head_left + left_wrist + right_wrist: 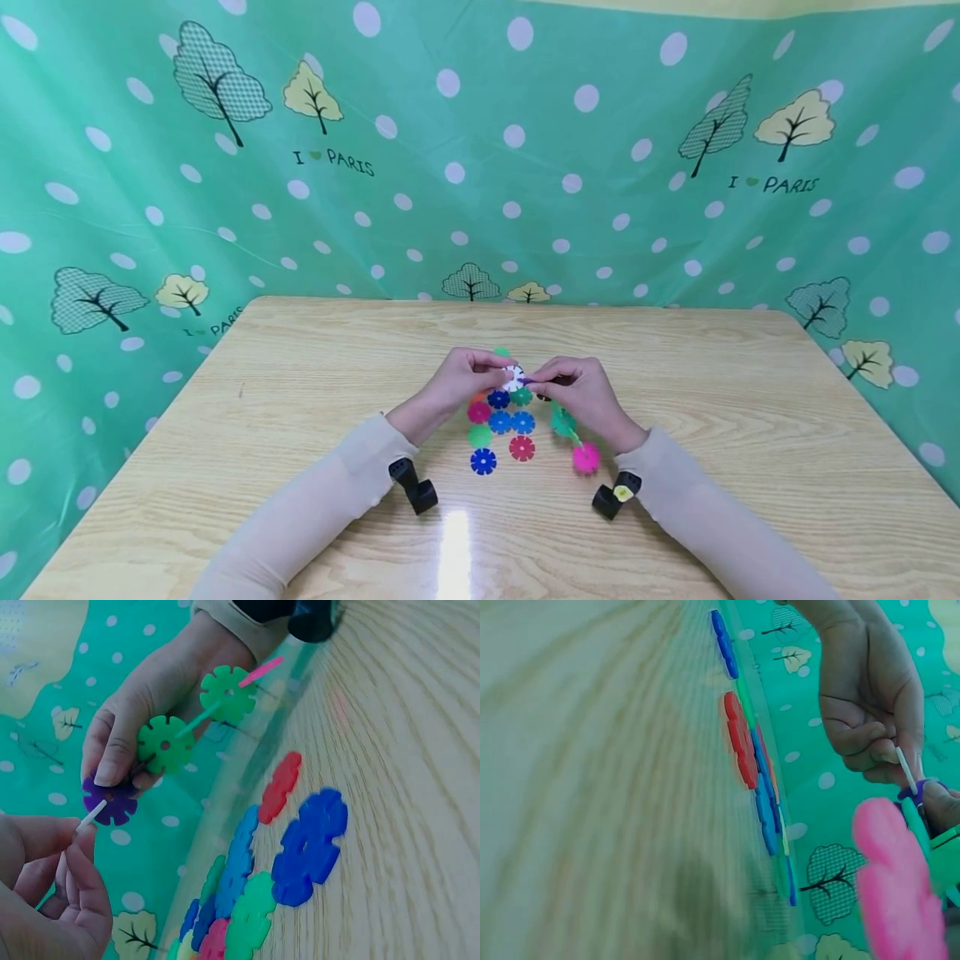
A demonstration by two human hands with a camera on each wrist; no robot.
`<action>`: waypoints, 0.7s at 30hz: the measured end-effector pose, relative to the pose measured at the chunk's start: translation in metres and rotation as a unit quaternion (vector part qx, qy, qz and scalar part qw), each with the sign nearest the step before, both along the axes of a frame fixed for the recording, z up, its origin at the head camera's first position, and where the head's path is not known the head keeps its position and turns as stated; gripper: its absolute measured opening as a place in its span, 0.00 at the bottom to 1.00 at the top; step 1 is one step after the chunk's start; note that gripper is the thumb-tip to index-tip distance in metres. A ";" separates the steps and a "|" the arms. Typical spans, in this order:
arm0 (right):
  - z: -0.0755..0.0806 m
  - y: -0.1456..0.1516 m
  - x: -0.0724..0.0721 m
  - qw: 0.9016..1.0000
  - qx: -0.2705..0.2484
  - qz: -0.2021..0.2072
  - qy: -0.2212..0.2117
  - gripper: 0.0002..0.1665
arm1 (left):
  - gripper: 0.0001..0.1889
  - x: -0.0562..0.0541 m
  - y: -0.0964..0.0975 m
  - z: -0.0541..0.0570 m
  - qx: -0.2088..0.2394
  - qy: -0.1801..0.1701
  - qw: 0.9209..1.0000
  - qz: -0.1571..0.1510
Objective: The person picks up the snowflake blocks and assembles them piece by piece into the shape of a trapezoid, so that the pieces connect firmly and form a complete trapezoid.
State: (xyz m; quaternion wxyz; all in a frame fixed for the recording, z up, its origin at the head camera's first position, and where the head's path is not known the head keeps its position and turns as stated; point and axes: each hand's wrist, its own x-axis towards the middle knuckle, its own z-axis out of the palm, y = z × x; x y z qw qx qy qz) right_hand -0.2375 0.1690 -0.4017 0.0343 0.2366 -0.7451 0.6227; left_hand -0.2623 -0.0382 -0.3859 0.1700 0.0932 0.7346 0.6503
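Observation:
My left hand [468, 375] pinches a white notched plastic disc [513, 378] between thumb and fingers. Opposite it, my right hand [581, 387] pinches a purple notched disc [112, 804]. The white disc [91, 816] meets the purple one edge-on; how deep their slots interlock I cannot tell. From the purple disc a chain of joined discs hangs below my right hand: a dark one, green discs [166, 745] and a pink disc [586, 458] at the end. In the right wrist view the pink disc [896, 877] covers part of the right hand.
Below the hands, loose notched discs lie flat on the wooden table [315, 375]: a dark blue disc [483, 461], a light green disc [480, 435], a red disc [522, 448], light blue discs [522, 422] and several others. A green polka-dot cloth [480, 208] hangs behind the table.

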 end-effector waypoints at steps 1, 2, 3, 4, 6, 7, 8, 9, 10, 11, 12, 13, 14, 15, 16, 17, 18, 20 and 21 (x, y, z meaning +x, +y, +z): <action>0.000 0.000 0.000 1.000 -0.001 0.002 0.000 0.06 | 0.12 0.001 0.000 0.001 -0.003 -0.001 1.000 -0.001; 0.000 0.000 0.000 1.000 -0.001 0.001 0.000 0.06 | 0.12 0.001 0.000 0.001 -0.002 -0.003 1.000 -0.001; 0.000 0.000 0.001 1.000 -0.003 0.001 -0.001 0.06 | 0.12 0.001 0.000 0.001 -0.002 -0.001 1.000 -0.003; 0.001 0.000 0.001 1.000 -0.005 0.002 -0.002 0.06 | 0.12 0.000 -0.001 0.001 -0.003 0.002 1.000 -0.004; 0.001 -0.001 0.001 1.000 -0.005 0.001 -0.004 0.07 | 0.13 0.000 -0.002 0.000 -0.004 0.001 1.000 -0.007; 0.002 -0.001 0.001 1.000 -0.004 0.001 -0.007 0.07 | 0.13 -0.001 -0.003 0.000 -0.005 0.000 1.000 -0.010; 0.002 -0.001 0.001 1.000 -0.001 0.001 -0.010 0.07 | 0.13 -0.002 -0.004 -0.001 -0.008 -0.001 1.000 -0.012; 0.003 -0.001 0.001 1.000 0.004 -0.001 -0.015 0.07 | 0.14 -0.003 -0.005 -0.001 -0.011 0.002 1.000 -0.016; 0.004 -0.001 0.001 1.000 0.009 -0.004 -0.020 0.08 | 0.14 -0.004 -0.007 -0.002 -0.013 0.005 1.000 -0.019; 0.004 -0.001 0.000 1.000 0.014 -0.007 -0.025 0.08 | 0.14 -0.005 -0.008 -0.002 -0.017 0.006 1.000 -0.021; 0.004 -0.001 0.000 0.999 0.016 -0.012 -0.033 0.08 | 0.15 -0.007 -0.011 -0.002 -0.021 0.012 0.999 -0.023; 0.003 -0.001 -0.001 0.999 0.020 -0.019 -0.039 0.08 | 0.16 -0.009 -0.013 -0.003 -0.026 0.018 0.999 -0.022; 0.003 0.000 -0.002 0.998 0.024 -0.027 -0.044 0.08 | 0.16 -0.011 -0.015 -0.003 -0.028 0.024 0.999 -0.021; 0.003 0.000 -0.002 0.998 0.027 -0.036 -0.050 0.08 | 0.17 -0.014 -0.018 -0.004 -0.029 0.026 0.999 -0.018; 0.002 0.001 -0.003 0.997 0.028 -0.043 -0.056 0.08 | 0.17 -0.016 -0.021 -0.004 -0.029 0.024 0.999 -0.010; 0.002 0.001 -0.003 0.996 0.028 -0.050 -0.061 0.08 | 0.17 -0.019 -0.024 -0.006 -0.025 0.024 0.999 -0.003; 0.002 0.001 -0.004 0.996 0.030 -0.056 -0.066 0.08 | 0.17 -0.022 -0.027 -0.007 -0.023 0.022 0.999 0.005; 0.002 0.001 -0.004 0.995 0.033 -0.062 -0.072 0.08 | 0.16 -0.028 -0.033 -0.010 -0.024 0.015 0.999 0.017; 0.003 0.001 -0.004 0.995 0.032 -0.063 -0.074 0.09 | 0.16 -0.031 -0.036 -0.012 -0.029 0.012 0.999 0.021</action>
